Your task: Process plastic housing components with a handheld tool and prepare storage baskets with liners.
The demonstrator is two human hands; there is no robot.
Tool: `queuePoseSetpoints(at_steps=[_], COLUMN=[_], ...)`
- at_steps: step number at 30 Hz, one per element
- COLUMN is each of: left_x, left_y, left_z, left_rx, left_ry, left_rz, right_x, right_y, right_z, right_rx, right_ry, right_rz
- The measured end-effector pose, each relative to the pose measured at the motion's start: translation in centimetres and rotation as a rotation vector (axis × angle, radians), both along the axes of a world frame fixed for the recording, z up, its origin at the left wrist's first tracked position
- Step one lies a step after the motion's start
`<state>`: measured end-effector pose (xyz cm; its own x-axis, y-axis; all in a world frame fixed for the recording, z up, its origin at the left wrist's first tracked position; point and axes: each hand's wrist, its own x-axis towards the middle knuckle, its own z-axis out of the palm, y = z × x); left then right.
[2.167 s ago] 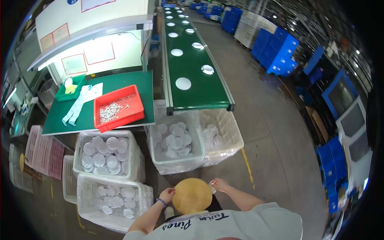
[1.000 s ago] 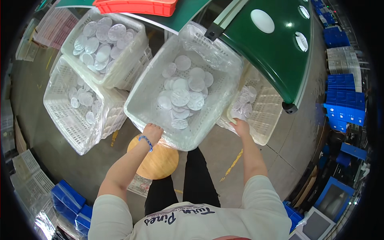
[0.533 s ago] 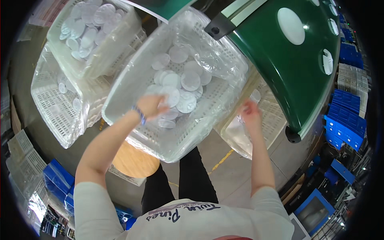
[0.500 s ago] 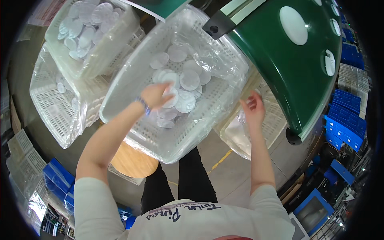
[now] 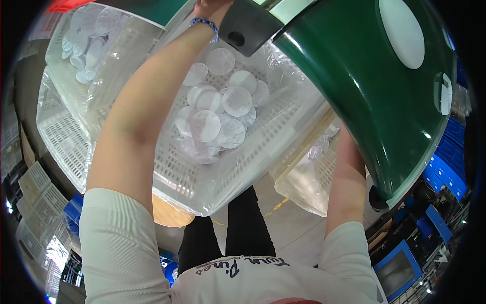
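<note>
My left hand [image 5: 210, 9] reaches past the far edge of the basket, beside a black corner piece [image 5: 248, 28] of a large green curved panel [image 5: 349, 76]. The upper edge of the picture cuts it off, so its fingers do not show. My right forearm [image 5: 349, 177] runs up under the green panel, which hides the hand. Below my left arm lies a white perforated basket [image 5: 202, 195] lined with clear plastic film. Several frosted, round plastic discs [image 5: 237, 101] are heaped in it.
At the left, two lined white baskets [image 5: 66, 147] hold more discs [image 5: 81, 43]. Another basket [image 5: 304, 195] with clear film stands partly under the green panel. A round wooden stool seat [image 5: 172, 212] is near my legs. Blue crates [image 5: 448, 175] are stacked at the right.
My left hand has moved from above the discs up to the black corner piece. My right hand has gone behind the green panel. My view has shifted slightly.
</note>
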<state>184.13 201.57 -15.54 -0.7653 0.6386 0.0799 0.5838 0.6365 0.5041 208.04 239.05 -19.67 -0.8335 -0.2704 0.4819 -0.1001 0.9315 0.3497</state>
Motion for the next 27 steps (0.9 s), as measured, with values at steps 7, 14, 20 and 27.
queuePoseSetpoints(at_steps=[7, 14, 20, 27], left_x=[1.5, 3.1, 2.9, 0.8], left_y=[0.7, 0.4, 0.5, -0.7], left_z=[-3.8, -6.5, -6.2, -5.8], left_rx=[0.064, 0.134, 0.181, 0.255], left_ry=[0.008, 0.048, 0.116, 0.232], left_rz=[0.052, 0.149, 0.221, 0.326], right_x=[0.7, -4.4, -1.7, 9.2], right_y=[-1.8, -3.9, -7.1, -14.7], right_z=[0.3, -2.0, -1.2, 2.7], right_rx=[-0.193, -0.381, -0.562, -0.742], right_ry=[-0.290, -0.555, -0.749, -1.008], right_rz=[-0.102, -0.184, -0.259, -0.298])
